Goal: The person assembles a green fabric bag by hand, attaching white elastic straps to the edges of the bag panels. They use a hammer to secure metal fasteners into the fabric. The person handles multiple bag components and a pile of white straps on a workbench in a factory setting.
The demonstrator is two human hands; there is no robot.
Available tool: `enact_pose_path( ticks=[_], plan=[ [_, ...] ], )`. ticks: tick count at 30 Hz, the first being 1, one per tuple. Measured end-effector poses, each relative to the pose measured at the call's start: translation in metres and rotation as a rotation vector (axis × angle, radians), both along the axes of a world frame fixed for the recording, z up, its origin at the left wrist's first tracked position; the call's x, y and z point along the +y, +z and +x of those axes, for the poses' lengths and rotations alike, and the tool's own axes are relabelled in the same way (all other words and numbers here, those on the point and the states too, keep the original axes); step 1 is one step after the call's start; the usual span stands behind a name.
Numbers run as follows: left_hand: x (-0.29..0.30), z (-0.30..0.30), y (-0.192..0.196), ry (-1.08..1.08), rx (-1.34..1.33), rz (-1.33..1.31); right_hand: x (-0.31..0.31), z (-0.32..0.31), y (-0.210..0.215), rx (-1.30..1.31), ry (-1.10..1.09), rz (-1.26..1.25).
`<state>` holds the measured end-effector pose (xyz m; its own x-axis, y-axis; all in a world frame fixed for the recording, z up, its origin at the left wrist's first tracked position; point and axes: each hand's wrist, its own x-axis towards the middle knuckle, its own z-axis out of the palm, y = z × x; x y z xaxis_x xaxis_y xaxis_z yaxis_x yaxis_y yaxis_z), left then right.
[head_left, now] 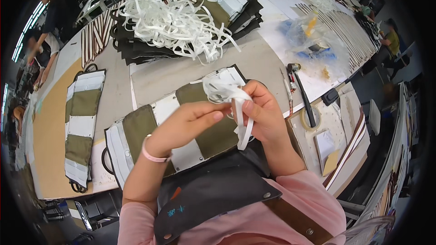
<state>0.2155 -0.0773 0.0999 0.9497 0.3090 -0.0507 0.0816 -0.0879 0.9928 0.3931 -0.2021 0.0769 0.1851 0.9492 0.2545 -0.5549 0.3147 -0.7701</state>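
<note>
Above a panel of olive and white sections [141,129] on the table, both my hands are raised in front of me. My right hand [265,115] is closed round a looped bunch of narrow white strips [245,131], the thumb pressing on them. From its left side, my left hand [190,120] reaches in with closed fingers that pinch at the same strips; its fingertips are partly hidden behind them. Some loops hang below the right hand, and others curl out above the panel. The panel has dark edging, metal studs and a black loop handle at its left end.
A tangled heap of white strips [172,22] tops a stack of dark-edged panels [145,54] at the back. Another panel [84,102] lies left. To the right are a hammer [306,97], a tape roll [319,118] and a clear plastic bag [313,41]. Other people stand beyond the table.
</note>
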Motion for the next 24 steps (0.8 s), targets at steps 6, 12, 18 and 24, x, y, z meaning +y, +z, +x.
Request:
enact_pose_path(
  ticks=[6, 12, 18, 24],
  plan=[
    [-0.017, 0.012, -0.027, 0.222, -0.479, -0.668, -0.004, -0.021, 0.005, -0.266, 0.005, -0.283],
    [-0.018, 0.009, -0.037, 0.352, -0.514, -0.689, 0.000, -0.041, -0.020, -0.451, -0.210, -0.275],
    [-0.033, 0.006, -0.046, 0.658, -0.395, -0.500, 0.008, -0.050, -0.018, -1.056, -0.538, 0.133],
    [-0.034, 0.000, -0.053, 0.709, -0.510, -0.614, 0.005, -0.039, -0.018, -0.509, -0.080, 0.070]
  ],
)
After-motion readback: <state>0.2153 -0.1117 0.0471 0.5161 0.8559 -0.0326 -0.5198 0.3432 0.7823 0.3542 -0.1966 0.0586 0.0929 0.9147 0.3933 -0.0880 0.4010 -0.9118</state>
